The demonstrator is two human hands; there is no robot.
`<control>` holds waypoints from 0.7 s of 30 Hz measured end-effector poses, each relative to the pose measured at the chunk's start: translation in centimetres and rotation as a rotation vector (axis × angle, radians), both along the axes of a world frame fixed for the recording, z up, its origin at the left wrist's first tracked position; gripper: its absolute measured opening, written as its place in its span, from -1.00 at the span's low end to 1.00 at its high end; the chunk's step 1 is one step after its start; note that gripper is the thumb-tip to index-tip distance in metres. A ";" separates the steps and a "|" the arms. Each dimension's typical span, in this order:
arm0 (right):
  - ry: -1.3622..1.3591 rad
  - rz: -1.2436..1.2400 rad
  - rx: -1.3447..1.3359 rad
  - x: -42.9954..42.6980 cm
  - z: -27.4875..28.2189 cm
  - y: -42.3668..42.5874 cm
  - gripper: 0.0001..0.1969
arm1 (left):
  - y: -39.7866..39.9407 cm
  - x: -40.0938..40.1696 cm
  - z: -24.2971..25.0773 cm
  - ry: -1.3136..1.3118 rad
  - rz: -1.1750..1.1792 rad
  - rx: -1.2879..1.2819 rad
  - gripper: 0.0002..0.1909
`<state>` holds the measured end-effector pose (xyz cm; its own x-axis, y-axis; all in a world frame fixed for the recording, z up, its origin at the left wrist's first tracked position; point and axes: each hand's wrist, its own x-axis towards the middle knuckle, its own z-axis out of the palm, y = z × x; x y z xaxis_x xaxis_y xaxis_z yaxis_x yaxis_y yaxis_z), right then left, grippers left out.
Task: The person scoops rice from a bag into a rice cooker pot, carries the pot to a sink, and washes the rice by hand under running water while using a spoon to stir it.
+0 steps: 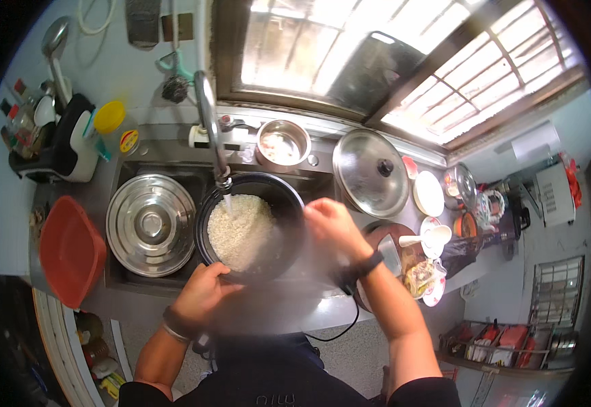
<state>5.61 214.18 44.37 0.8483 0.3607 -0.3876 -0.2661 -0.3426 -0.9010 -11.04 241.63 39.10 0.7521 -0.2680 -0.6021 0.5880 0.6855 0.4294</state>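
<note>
A dark rice cooker inner pot (289, 254) holds white rice (239, 229) in the sink, under the metal faucet (211, 117). Water runs from the spout onto the rice. My left hand (209, 290) grips the near-left rim of the pot, thumb over the edge. My right hand (333, 221) is at the pot's right rim with its fingers bent; whether it grips the rim cannot be told. A blur covers part of the pot's lower right and the counter in front.
Stacked steel basins (148, 254) fill the left basin, beside a red plastic basin (71, 249). Behind the pot stands a small steel saucepan (283, 147). To the right lie a large steel lid (359, 175), a knife (389, 256) on a round board (372, 239), and bowls (428, 193).
</note>
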 end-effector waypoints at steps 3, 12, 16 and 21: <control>0.098 -0.133 0.059 -3.9 0.6 -1.3 -0.64 | -0.4 0.5 0.4 0.010 -0.029 -0.063 -0.58; 0.009 -0.261 0.251 -6.6 1.1 0.6 -0.74 | -0.7 1.4 1.9 -0.020 -0.116 0.085 -0.69; -0.033 -0.270 0.308 -6.5 1.1 1.0 -0.79 | 0.1 1.4 2.0 -0.085 -0.110 -0.014 -0.67; -0.079 -0.250 0.185 -6.9 2.1 2.4 -0.79 | 1.1 0.7 1.2 -0.130 -0.168 -0.055 -0.73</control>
